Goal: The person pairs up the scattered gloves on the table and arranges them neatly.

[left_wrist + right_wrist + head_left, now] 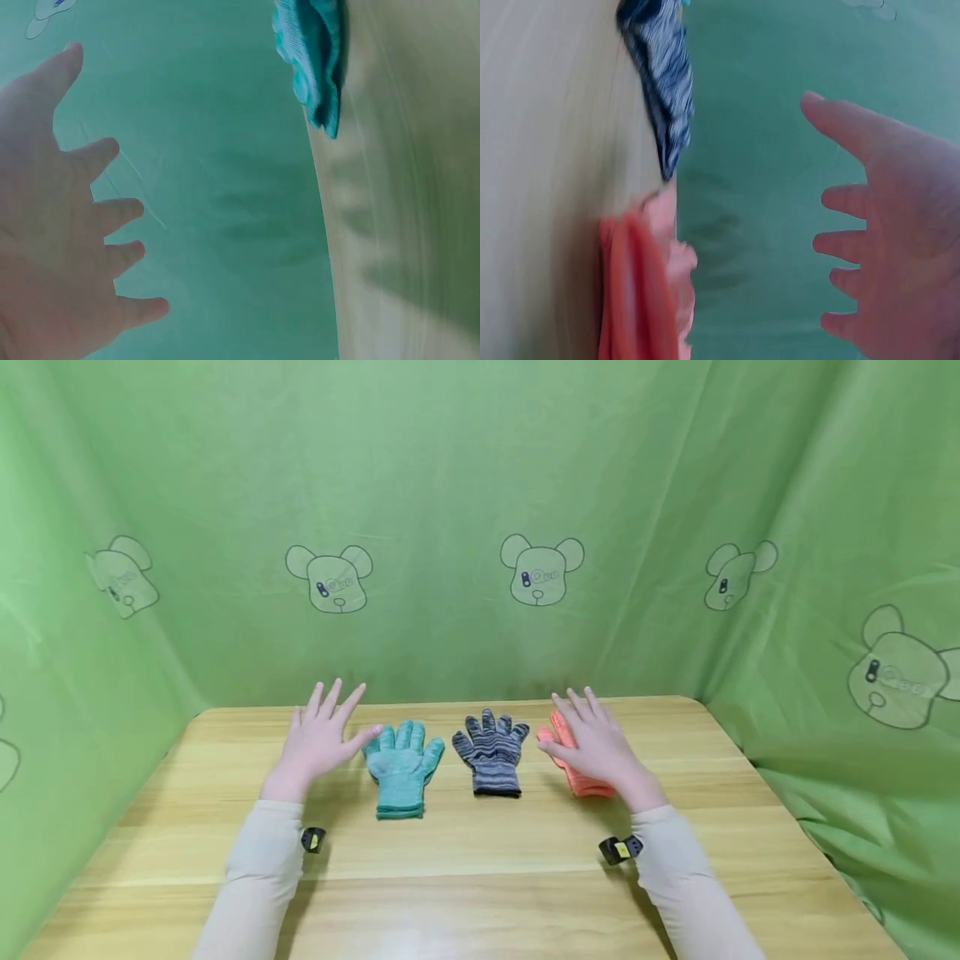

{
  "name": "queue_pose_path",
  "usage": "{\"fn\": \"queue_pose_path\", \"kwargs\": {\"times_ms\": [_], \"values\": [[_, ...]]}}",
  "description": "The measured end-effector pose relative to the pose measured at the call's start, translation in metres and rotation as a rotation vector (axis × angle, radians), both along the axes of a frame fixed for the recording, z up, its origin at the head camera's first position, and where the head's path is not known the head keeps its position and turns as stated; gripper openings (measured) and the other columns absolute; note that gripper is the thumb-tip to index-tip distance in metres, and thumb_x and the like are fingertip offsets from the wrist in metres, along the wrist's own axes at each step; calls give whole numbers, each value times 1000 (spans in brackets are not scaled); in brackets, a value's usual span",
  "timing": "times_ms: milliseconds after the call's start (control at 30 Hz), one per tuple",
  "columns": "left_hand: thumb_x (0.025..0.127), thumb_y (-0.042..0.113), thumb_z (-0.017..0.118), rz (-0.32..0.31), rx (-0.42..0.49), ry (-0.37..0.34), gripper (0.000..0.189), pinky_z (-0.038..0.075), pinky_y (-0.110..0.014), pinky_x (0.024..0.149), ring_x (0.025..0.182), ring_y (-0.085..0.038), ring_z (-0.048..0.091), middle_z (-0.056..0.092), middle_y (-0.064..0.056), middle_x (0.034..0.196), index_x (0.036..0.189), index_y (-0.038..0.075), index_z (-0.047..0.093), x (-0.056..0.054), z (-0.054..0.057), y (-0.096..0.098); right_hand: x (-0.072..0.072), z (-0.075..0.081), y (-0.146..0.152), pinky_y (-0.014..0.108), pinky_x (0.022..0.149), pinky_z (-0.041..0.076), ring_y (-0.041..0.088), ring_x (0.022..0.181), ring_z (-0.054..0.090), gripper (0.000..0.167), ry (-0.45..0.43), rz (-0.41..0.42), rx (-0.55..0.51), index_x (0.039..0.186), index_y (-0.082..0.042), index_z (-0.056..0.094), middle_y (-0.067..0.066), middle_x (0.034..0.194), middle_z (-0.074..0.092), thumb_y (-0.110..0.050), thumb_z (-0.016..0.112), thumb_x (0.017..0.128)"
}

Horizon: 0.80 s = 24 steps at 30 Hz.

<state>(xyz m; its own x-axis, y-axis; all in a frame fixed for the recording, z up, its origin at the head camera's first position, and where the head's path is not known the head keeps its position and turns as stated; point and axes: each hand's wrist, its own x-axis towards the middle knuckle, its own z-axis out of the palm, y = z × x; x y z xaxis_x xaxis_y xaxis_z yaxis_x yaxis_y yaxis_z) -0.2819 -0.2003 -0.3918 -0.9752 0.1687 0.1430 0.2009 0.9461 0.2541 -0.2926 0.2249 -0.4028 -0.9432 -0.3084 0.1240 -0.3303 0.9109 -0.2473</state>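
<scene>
Three knitted gloves lie in a row on the wooden table. The teal glove (401, 768) is on the left, the grey-and-black striped glove (495, 756) in the middle, and the orange glove (581, 783) on the right. With fingers spread, my left hand (318, 739) hovers above the table just left of the teal glove; its thumb overlaps that glove's edge in the head view. My right hand (596, 739), fingers also spread, is over the orange glove and hides part of it. In the right wrist view a gap shows between this hand and the orange glove (641, 292).
The wooden table (465, 893) has rounded far corners. A green curtain (450, 460) printed with bear heads encloses the back and both sides. Each wrist carries a black strap, the left strap (313, 839) and right strap (620, 850) both showing yellow.
</scene>
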Motion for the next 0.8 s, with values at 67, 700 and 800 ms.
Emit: {"fn": "queue_pose_path", "kwargs": {"times_ms": [67, 700, 800], "values": [[91, 72, 40, 0, -9, 8, 82, 1, -72, 114, 151, -41, -5, 2, -11, 165, 157, 34, 9, 0, -1, -1, 0, -1, 6, 66, 118, 3, 45, 149, -3, 89, -18, -11, 19, 156, -11, 17, 21, 163, 8, -60, 54, 91], [91, 71, 39, 9, -70, -36, 81, -8, -69, 115, 151, -40, -3, 7, -13, 165, 157, 33, 10, -9, -23, -3, -9, -13, 35, 72, 115, 0, 46, 149, -2, 89, -60, -110, 66, 158, -20, 12, 19, 164, 3, -75, 32, 91], [92, 71, 38, 16, -66, -43, 80, -10, -68, 115, 151, -39, -6, 6, -13, 165, 157, 34, 8, -9, -23, -3, -9, -11, 35, 71, 115, 1, 46, 149, -1, 89, -66, -115, 62, 158, -19, 12, 20, 164, 3, -75, 32, 91]]}}
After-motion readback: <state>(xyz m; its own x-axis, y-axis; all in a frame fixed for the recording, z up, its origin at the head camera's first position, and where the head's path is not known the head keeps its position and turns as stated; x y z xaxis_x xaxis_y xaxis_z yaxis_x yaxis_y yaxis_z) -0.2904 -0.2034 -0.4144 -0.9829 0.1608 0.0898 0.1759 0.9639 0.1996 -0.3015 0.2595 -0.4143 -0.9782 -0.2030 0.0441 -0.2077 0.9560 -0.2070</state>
